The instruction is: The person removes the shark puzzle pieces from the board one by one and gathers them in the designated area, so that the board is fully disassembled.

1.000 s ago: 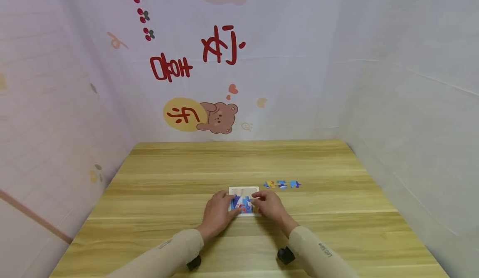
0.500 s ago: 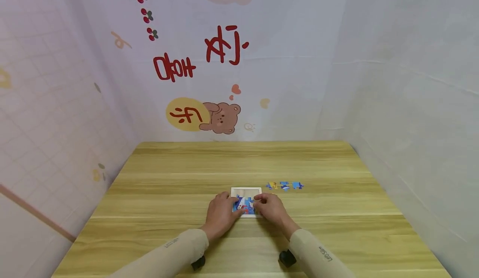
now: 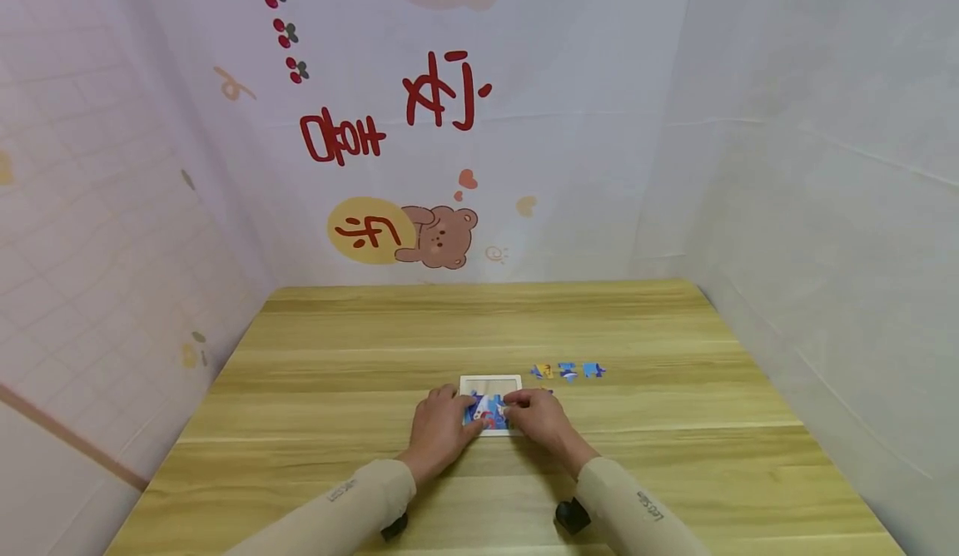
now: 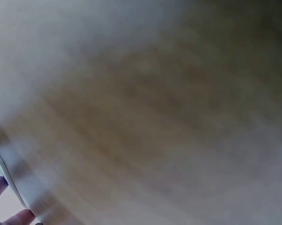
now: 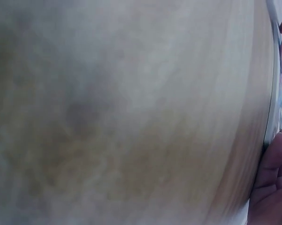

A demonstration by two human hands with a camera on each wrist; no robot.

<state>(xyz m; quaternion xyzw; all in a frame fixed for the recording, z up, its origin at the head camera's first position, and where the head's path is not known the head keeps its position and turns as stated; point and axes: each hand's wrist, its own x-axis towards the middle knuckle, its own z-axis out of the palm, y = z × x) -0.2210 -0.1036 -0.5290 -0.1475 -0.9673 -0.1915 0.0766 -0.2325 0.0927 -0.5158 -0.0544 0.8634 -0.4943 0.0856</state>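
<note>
While the left hand [image 3: 437,424], thumb and forefinger spread, touches the white puzzle frame [image 3: 490,377] on the table [image 3: 479,323], the right hand [image 3: 541,417] has thumb and forefinger close together over its right side; whether they pinch anything, I cannot tell. 3 loose pieces [image 3: 567,369] lie off its far right corner.

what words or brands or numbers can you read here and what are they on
"Let's S...", end too small to read: right sleeve
"乐", probably, sideways: yellow circle on the wall
Other red characters on the wall: I can't read them surely
Left sleeve: print too small to read
Puzzle: none legible
</note>
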